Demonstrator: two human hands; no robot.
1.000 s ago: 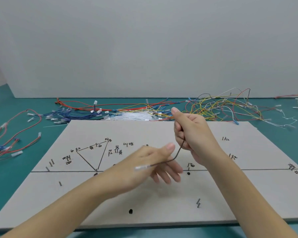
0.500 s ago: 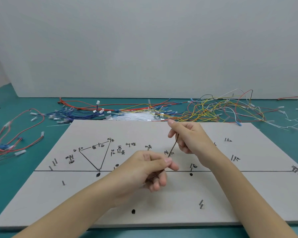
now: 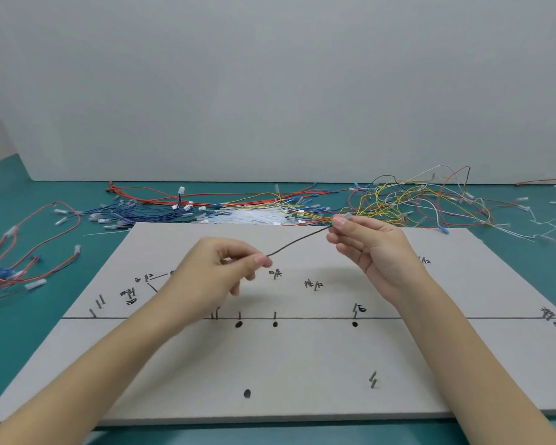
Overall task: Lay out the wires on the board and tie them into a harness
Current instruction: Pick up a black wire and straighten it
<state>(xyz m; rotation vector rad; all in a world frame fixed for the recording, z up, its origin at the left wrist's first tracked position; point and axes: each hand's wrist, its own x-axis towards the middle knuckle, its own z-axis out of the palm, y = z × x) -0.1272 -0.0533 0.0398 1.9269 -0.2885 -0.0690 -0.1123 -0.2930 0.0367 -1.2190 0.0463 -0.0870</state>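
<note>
While left hand [image 3: 220,268] and right hand [image 3: 371,248] pinch the black wire [image 3: 297,241] taut (board [image 3: 463,364] bare): seat ends squarely against pins.

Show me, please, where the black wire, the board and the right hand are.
black wire [image 3: 297,241]: head view, middle of the span between the hands.
board [image 3: 302,364]: head view, bare surface near the front.
right hand [image 3: 374,248]: head view, back of the hand.

upright pins [image 3: 373,379] dot the board [image 3: 302,364], thickest along its middle line; loose wires [image 3: 398,203] crowd the worktop [image 3: 23,332] past the board's far edge.
</note>
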